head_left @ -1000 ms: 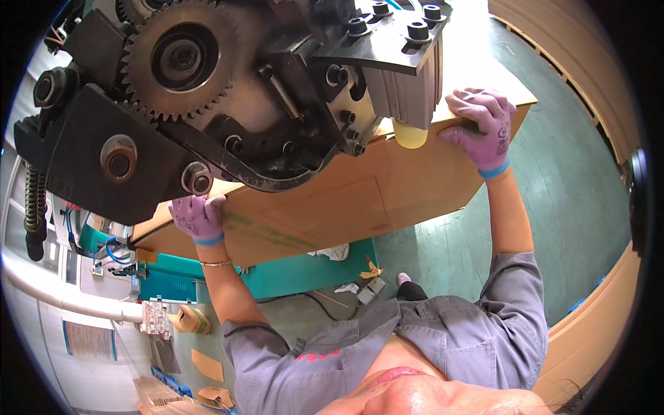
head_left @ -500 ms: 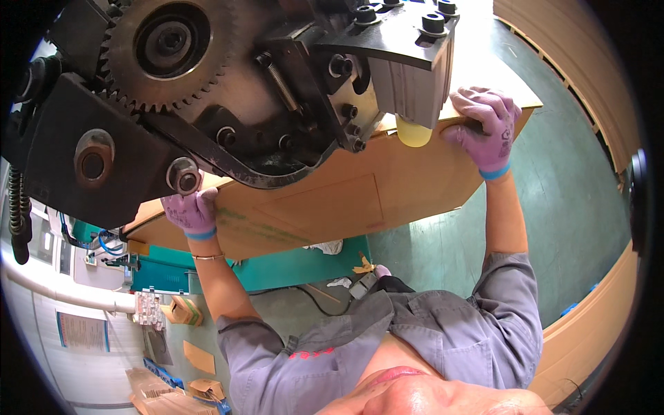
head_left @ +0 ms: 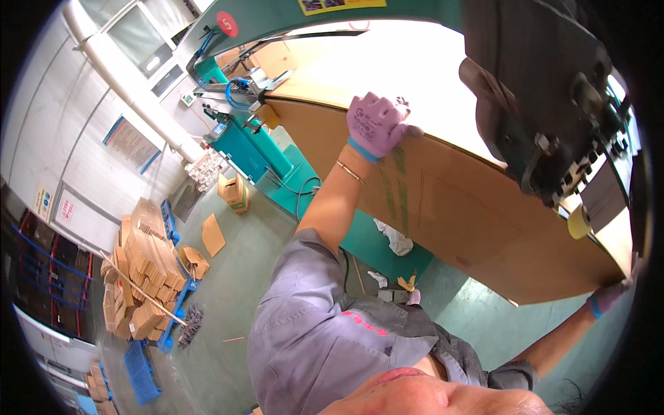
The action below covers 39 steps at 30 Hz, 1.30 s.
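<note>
A big brown cardboard carton [head_left: 449,200] slants across in front of me, its long upper edge running down to the right. My left hand [head_left: 377,126], in a lilac glove with a blue cuff, is closed over that edge left of the middle. At the carton's far right corner is my right hand [head_left: 612,290], gloved alike and closed on the edge; the picture's dark rim partly hides its fingers. Above the carton's right part hangs a black machine head [head_left: 532,104]. A pale yellow roller [head_left: 579,221] shows below it, close to the carton's edge.
A green machine arm [head_left: 408,17] spans the top, above the carton. Below the carton lies a green base plate [head_left: 387,238] with a white cloth [head_left: 394,237]. To the left are stacked flattened cartons [head_left: 142,270] on a blue pallet, a mop [head_left: 190,325] and a small open box [head_left: 234,192].
My view has swung left, so the machine head now appears at the right and more floor shows. Both hands remain at the carton's edge; my right hand has shifted to the picture's rim.
</note>
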Tool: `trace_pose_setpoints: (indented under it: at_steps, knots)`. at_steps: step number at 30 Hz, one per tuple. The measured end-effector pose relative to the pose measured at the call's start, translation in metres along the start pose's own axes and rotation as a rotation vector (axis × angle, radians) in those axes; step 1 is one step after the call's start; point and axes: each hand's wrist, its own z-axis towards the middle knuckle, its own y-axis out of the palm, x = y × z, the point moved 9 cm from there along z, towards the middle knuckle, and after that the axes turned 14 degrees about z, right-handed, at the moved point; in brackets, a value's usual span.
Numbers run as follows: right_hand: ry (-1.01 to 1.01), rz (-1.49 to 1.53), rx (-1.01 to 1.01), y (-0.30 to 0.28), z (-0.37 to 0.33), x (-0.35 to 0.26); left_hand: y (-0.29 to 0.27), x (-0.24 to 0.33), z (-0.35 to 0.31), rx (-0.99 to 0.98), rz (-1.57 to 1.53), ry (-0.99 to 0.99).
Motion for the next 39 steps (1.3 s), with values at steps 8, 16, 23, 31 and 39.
trace_pose_setpoints:
  at_steps: [8, 16, 23, 31, 39]
  knots:
    - [-0.772, -0.805, -0.301, 0.072, -0.041, -0.125, -0.01, -0.001, -0.006, 0.121, 0.103, 0.167]
    - [-0.629, -0.988, -0.674, 0.137, -0.049, -0.093, -0.006, 0.0, 0.001, 0.046, -0.034, 0.077]
    - [-0.716, -0.985, -0.566, 0.141, -0.045, -0.098, -0.007, -0.002, 0.005, 0.089, -0.027, 0.042]
    - [-0.719, -0.885, -0.634, 0.142, -0.04, -0.082, -0.013, 0.0, -0.002, 0.21, 0.048, 0.147]
    - [-0.788, -0.857, -0.647, 0.142, -0.047, -0.094, -0.015, 0.002, 0.006, 0.199, -0.02, 0.195]
